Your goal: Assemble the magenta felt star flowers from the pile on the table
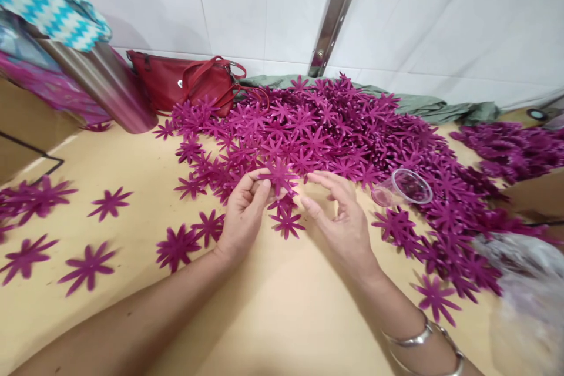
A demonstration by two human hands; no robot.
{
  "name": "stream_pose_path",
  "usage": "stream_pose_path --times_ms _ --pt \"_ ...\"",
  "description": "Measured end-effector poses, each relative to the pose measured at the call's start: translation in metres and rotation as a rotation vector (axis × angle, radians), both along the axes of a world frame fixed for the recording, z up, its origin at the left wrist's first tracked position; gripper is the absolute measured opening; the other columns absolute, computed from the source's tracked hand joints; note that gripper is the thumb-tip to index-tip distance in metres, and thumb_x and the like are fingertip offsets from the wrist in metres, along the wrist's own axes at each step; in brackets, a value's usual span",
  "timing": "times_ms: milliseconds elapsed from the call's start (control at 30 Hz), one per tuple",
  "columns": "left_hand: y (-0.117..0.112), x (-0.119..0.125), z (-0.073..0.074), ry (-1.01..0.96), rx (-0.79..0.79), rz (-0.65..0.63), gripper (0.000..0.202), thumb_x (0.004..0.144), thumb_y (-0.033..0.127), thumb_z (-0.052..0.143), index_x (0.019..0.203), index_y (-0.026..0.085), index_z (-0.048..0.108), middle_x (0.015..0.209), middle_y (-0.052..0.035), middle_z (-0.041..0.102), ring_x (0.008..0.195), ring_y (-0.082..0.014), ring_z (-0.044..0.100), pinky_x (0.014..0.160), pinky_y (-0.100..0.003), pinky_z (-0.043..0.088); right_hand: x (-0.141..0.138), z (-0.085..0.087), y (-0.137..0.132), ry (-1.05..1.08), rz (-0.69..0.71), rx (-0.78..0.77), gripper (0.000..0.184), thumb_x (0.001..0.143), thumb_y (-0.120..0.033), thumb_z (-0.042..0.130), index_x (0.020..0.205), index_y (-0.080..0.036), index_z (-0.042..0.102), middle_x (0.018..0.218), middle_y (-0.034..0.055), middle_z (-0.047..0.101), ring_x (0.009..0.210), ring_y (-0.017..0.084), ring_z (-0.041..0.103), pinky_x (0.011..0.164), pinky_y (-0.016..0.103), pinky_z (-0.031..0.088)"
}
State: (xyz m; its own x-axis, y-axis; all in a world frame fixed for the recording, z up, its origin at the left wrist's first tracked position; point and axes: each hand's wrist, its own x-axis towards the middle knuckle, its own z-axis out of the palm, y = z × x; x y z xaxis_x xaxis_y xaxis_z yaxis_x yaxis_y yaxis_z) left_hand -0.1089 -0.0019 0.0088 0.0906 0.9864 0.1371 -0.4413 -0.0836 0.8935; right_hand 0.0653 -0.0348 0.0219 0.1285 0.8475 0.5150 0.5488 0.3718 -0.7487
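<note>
Between thumb and fingers, my left hand point(247, 210) pinches a magenta flower-shaped petal piece point(281, 176) with several narrow petals. My right hand point(341, 211) is just to the right of it, thumb and fingers apart, and I see nothing held in it. Below the held piece, more magenta petal pieces point(287, 223) lie on the table, partly overlapping. Behind both hands spreads a big heap of the same magenta petal pieces point(317, 129). A small clear plastic cup point(412, 186) lies tipped on its side against the heap, right of my right hand.
Loose petal pieces point(89, 266) are scattered on the pale tabletop point(264, 317) at left. Along the wall stand a metal tumbler point(106, 82) and a red handbag point(167, 82). A clear plastic bag point(529, 299) and a second petal pile point(520, 147) are at right.
</note>
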Motion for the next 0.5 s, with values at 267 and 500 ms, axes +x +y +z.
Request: stream_pose_path --times_ms 267,500 --pt "-0.013 0.005 0.012 0.077 0.014 -0.292 0.021 0.094 0.033 0.075 0.106 0.017 0.073 0.092 -0.0026 0.079 0.083 -0.0133 0.073 0.079 -0.023 0.06 -0.002 0.003 -0.003 -0.147 -0.024 0.191 0.008 0.092 -0.023 0.077 0.099 -0.027 0.075 0.111 0.0065 0.069 0.112 0.026 0.064 0.101 0.05 0.049" --pt "-0.008 0.003 0.011 0.138 -0.025 -0.24 0.023 0.091 0.038 0.078 0.092 0.015 0.075 0.082 -0.0012 0.075 0.076 -0.0119 0.069 0.075 -0.022 0.057 -0.001 0.002 -0.002 -0.055 0.054 0.125 0.009 0.096 -0.021 0.073 0.1 -0.027 0.078 0.114 0.0076 0.07 0.115 0.025 0.065 0.101 0.049 0.052"
